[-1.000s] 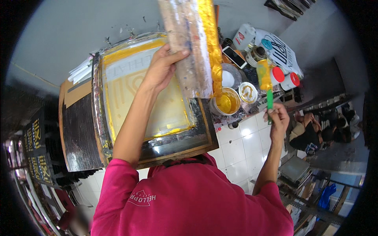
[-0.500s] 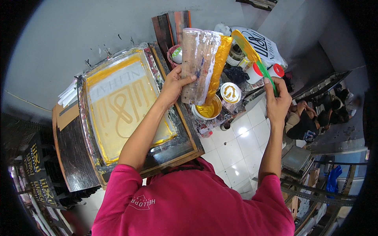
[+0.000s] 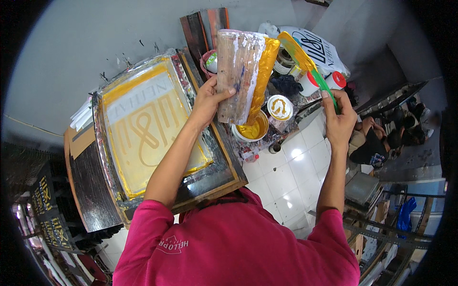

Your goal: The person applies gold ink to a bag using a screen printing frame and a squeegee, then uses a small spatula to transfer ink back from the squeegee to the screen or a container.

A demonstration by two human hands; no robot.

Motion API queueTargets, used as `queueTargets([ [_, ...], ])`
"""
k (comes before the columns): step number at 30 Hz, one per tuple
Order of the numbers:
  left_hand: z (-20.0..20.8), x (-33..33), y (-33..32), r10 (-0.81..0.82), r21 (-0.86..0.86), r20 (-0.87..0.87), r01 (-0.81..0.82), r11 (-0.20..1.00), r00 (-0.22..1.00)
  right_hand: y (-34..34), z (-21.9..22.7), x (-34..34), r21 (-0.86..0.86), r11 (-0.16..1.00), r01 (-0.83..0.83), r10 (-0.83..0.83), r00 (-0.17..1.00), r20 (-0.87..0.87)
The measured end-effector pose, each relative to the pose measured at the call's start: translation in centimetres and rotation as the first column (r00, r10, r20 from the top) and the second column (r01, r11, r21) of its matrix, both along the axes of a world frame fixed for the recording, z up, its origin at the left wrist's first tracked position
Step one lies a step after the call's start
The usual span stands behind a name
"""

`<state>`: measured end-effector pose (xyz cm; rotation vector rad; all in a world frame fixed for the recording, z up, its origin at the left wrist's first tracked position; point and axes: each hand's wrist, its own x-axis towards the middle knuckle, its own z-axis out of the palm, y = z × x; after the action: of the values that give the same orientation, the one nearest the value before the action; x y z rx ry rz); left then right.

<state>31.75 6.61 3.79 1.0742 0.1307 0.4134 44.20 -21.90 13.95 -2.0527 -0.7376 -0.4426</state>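
Observation:
My left hand (image 3: 208, 101) grips a wooden squeegee (image 3: 238, 71) by its lower left side, thumb across its face. Thick gold ink coats the squeegee's right edge, which hangs over an open tub of gold ink (image 3: 257, 129). In my right hand (image 3: 339, 117) is a spatula (image 3: 322, 82) with a green handle, its blade smeared with gold ink. The blade tip is up beside the squeegee's upper right corner; I cannot tell whether they touch. Left of my left arm lies a framed printing screen (image 3: 148, 119) with gold ink around its inner border.
A white ink-smeared lid (image 3: 280, 107) sits beside the tub. Red-capped containers (image 3: 309, 84), a dark cloth (image 3: 286, 85) and a printed white bag (image 3: 320, 52) crowd behind it. Two more squeegees (image 3: 195, 34) lean at the wall. People sit on the floor (image 3: 369, 148) at the right.
The squeegee and my left hand have shifted slightly up and left in view. My right hand with the spatula is a little lower; both grips are unchanged.

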Motion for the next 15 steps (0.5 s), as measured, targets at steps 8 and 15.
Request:
queueTargets([
  [8, -0.4, 0.4, -0.4, 0.01, 0.008, 0.024, -0.01, 1.0, 1.0, 0.8, 0.7, -0.7, -0.098, 0.995, 0.023, -0.004, 0.98, 0.197],
  [15, -0.3, 0.4, -0.8, 0.062, 0.013, 0.036, -0.063, 0.998, 0.997, 0.0, -2.0, -0.6, -0.172, 0.984, 0.044, 0.009, 0.955, 0.296],
])
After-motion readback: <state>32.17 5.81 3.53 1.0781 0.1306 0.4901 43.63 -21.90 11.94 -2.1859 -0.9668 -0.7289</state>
